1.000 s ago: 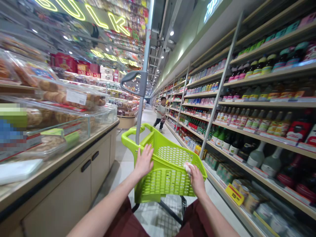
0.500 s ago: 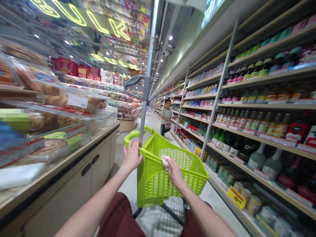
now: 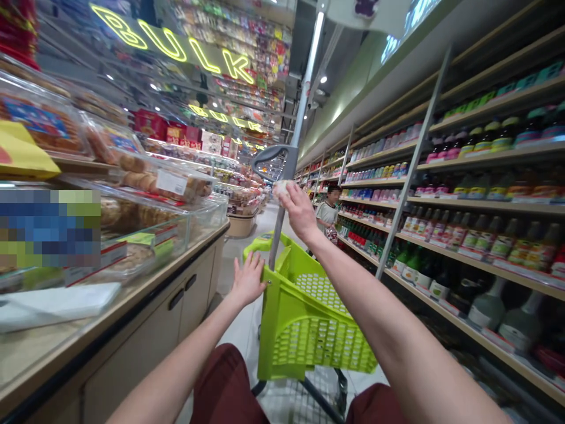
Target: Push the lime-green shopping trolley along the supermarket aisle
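A bright green plastic shopping cart basket [image 3: 318,347] with mesh sides stands before my knees on a dark wheeled frame. From its back corner a grey pole [image 3: 276,238] rises, with a grey loop handle [image 3: 268,164] partway up. My left hand [image 3: 248,281] rests against the basket's top back edge, fingers spread and lying on the plastic. Pinched in my right hand [image 3: 300,212] is a crumpled white tissue or wipe [image 3: 282,187], held at the pole just below the loop handle. The right forearm hides part of the basket's right side.
Left of me runs a counter [image 3: 176,347] with clear bins, packaged baked goods [image 3: 172,181] and a white bag or sheet [image 3: 57,303]. Shelves of bottles [image 3: 481,235] line the right. Ahead, a person [image 3: 327,215] is in the aisle by the shelves.
My right hand has moved from the basket's upper rim up to the pole with the tissue. My left hand stays at the basket's corner. The view has shifted, and the person is nearer the shelves.
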{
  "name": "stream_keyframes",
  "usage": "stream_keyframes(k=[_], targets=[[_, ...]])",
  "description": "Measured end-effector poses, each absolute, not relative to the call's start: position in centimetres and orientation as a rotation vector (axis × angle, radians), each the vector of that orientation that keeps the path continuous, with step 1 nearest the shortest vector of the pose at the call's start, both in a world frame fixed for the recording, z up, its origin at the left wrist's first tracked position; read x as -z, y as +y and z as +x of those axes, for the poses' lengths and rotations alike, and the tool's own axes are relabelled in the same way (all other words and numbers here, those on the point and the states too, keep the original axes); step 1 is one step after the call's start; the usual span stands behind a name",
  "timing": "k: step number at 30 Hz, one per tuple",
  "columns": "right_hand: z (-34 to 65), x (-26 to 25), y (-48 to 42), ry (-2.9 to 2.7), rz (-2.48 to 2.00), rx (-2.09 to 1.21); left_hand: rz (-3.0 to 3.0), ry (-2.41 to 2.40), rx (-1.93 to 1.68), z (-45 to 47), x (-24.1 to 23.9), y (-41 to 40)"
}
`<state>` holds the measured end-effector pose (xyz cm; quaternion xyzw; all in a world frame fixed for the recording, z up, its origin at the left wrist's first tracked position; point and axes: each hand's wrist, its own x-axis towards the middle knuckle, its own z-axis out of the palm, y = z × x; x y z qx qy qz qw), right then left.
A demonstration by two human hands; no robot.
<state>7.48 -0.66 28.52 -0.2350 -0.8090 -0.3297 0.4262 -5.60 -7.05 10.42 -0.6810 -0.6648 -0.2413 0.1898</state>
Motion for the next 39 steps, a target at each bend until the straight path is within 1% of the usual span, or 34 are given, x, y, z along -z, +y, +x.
stream_keyframes(k=[2,8,10,12,17,19,22,27,30,32,37,39], targets=[[7.5,-27.0,-0.3,-2.123,-0.584,0.875,-1.932,-1.837,0.68,-5.7,-10.2,-7.3],[8.7,-17.2,-0.9,-2.424,-0.407,1.013,-1.944,-1.81,0.713,-5.8,-9.6,-7.8],[9.0,-15.9,-1.0,-2.475,-0.367,1.034,-1.941,-1.808,0.717,-5.8,-9.5,-7.9],[8.9,-16.6,-1.0,-2.469,-0.378,1.034,-1.936,-1.798,0.724,-5.7,-9.4,-7.9],[8.0,-22.7,-0.9,-2.245,-0.55,0.973,-1.926,-1.793,0.755,-5.6,-9.4,-7.8],[7.7,-23.9,-1.0,-2.205,-0.563,0.958,-1.924,-1.788,0.773,-5.6,-9.2,-7.8],[7.7,-22.4,-1.3,-2.253,-0.532,0.957,-1.865,-1.798,0.833,-5.8,-8.8,-7.8],[9.0,-15.0,-1.9,-2.444,-0.456,0.963,-1.751,-1.874,0.913,-6.4,-7.4,-7.8],[9.6,-12.8,-1.9,-2.507,-0.42,0.966,-1.737,-1.884,0.917,-6.5,-7.1,-7.9],[9.6,-13.5,-1.6,-2.497,-0.419,0.959,-1.73,-1.88,0.92,-6.5,-7.6,-7.9],[8.6,-18.9,-0.6,-2.282,-0.553,0.96,-1.726,-1.84,0.929,-6.4,-9.9,-7.5],[8.3,-19.8,-0.6,-2.256,-0.58,0.964,-1.718,-1.839,0.927,-6.3,-10.6,-7.1]])
